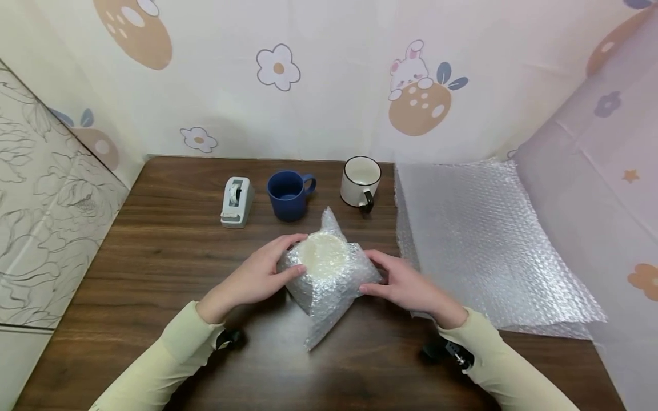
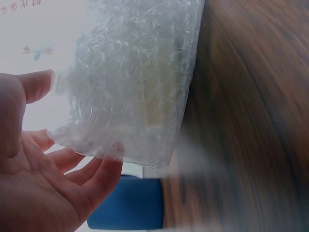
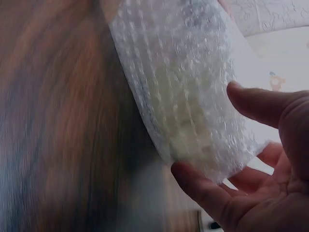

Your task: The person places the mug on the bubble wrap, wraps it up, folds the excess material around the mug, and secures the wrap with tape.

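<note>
A bundle of clear bubble wrap (image 1: 334, 291) stands in the middle of the table, with a round, pale yellow thing (image 1: 323, 255) inside; the wrap blurs what kind it is. Pointed corners of the wrap stick out at the top and toward the front. My left hand (image 1: 257, 274) grips the bundle's left side, thumb in front and fingers behind. On the right side my right hand (image 1: 403, 282) holds it between thumb and fingers. Both wrist views show fingers curved around the wrap (image 2: 116, 72), its far side hidden.
Behind the bundle stand a blue mug (image 1: 288, 200) and a white mug (image 1: 360, 182) with a black handle. A white tape dispenser (image 1: 236, 202) sits left of them. Flat sheets of bubble wrap (image 1: 473, 234) cover the table's right part. A patterned curtain (image 1: 329, 114) hangs along the back edge.
</note>
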`<action>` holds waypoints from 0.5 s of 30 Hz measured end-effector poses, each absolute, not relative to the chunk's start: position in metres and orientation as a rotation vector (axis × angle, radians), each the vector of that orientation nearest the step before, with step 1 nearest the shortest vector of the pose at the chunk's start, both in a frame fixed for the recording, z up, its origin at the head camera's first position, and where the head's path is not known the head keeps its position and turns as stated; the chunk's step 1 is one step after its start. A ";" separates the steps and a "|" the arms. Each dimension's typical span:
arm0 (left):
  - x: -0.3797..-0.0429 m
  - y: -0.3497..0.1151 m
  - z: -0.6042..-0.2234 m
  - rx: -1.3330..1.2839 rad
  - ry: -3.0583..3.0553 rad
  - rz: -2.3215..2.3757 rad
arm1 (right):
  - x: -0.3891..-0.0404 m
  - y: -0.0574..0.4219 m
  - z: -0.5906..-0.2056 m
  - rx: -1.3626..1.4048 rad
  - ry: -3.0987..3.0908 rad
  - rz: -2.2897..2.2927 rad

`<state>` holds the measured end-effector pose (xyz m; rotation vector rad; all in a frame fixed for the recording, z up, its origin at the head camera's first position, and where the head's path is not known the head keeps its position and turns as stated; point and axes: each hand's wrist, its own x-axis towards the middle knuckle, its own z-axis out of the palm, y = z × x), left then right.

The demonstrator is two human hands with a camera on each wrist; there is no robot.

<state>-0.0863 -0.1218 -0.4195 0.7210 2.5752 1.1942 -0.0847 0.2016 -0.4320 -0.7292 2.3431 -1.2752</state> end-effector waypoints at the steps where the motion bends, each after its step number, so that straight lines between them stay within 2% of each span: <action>1: -0.087 -0.125 -0.419 0.720 2.572 1.200 | -0.085 0.198 -0.433 -0.732 2.350 -1.272; 15: -0.084 -0.208 -0.410 0.703 2.659 1.081 | -0.085 0.108 -0.440 -0.774 2.414 -1.228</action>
